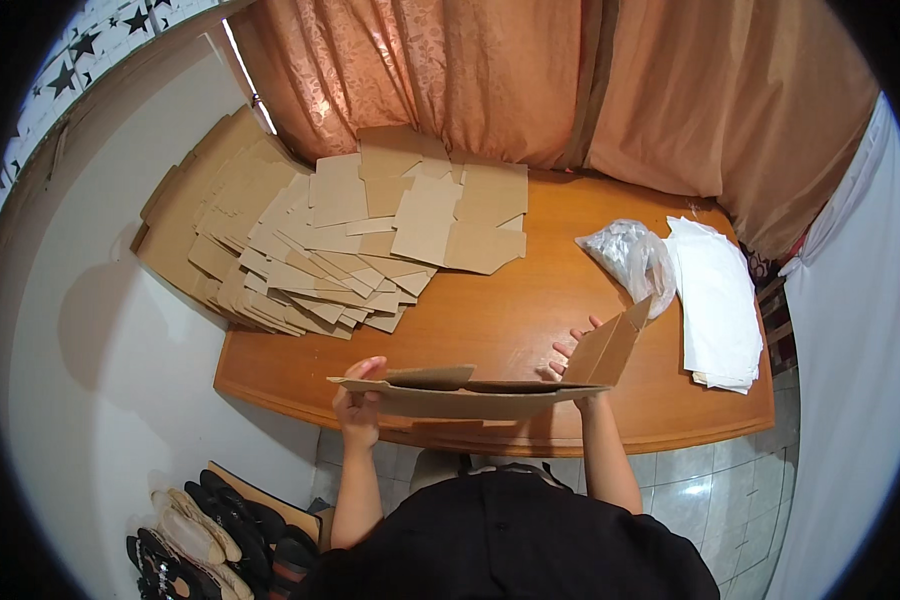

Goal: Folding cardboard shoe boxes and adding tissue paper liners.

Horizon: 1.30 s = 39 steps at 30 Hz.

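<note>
Stack of flat cardboard blanks [300, 240] fanned across the table's [510, 310] far left. Left hand [358, 400] pinches the left end of a cardboard blank [470, 395], held level over the near table edge. Right hand [570, 352], fingers spread, props the blank's right end flap [610, 345], half raised. Judgement: crease along the score, keep left grip firm so the panel stays flat. Plastic bag [632, 255] and white sheets [715, 300] at right.
</note>
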{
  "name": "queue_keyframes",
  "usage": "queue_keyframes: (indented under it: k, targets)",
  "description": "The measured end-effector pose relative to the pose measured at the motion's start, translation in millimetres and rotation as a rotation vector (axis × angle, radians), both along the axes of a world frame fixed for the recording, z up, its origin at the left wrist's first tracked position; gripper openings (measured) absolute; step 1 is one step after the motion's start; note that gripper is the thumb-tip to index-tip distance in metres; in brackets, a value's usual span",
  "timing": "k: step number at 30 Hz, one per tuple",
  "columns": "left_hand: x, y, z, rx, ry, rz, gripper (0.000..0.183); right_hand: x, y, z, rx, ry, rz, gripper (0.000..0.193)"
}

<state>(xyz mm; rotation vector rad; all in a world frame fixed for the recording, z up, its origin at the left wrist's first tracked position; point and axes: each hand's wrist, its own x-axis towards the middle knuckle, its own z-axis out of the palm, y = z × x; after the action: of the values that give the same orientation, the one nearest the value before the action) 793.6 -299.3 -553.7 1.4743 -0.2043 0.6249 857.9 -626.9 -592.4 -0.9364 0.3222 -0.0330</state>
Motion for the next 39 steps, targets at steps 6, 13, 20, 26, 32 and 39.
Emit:
queue_keyframes:
  k: [6, 13, 20, 26, 32, 39]
  targets:
    - [-3, 18, -14, -0.029, 0.085, 0.265, 0.038, -4, -26, 5, -0.026, -0.089, -0.015, 0.057]
    - [2, -1, -6, -0.104, -0.034, -0.008, 0.045, -15, -26, 16, 0.13, -0.008, 0.059, 0.063]
    - [4, -7, -15, -0.173, 0.145, -0.256, 0.034, -15, -22, 8, 0.051, 0.054, -0.103, 0.062]
    - [4, -19, -43, -0.133, 0.403, -0.295, 0.051, -6, -27, -21, 0.372, 0.204, -0.119, 0.023]
    - [29, -8, -2, -0.631, 0.316, -0.922, 0.095, 5, -25, -18, 0.263, 0.048, -0.043, 0.013]
    - [77, -22, 71, 0.312, 0.765, -0.947, 0.037, 18, -22, -15, 0.276, -0.116, 0.02, 0.011]
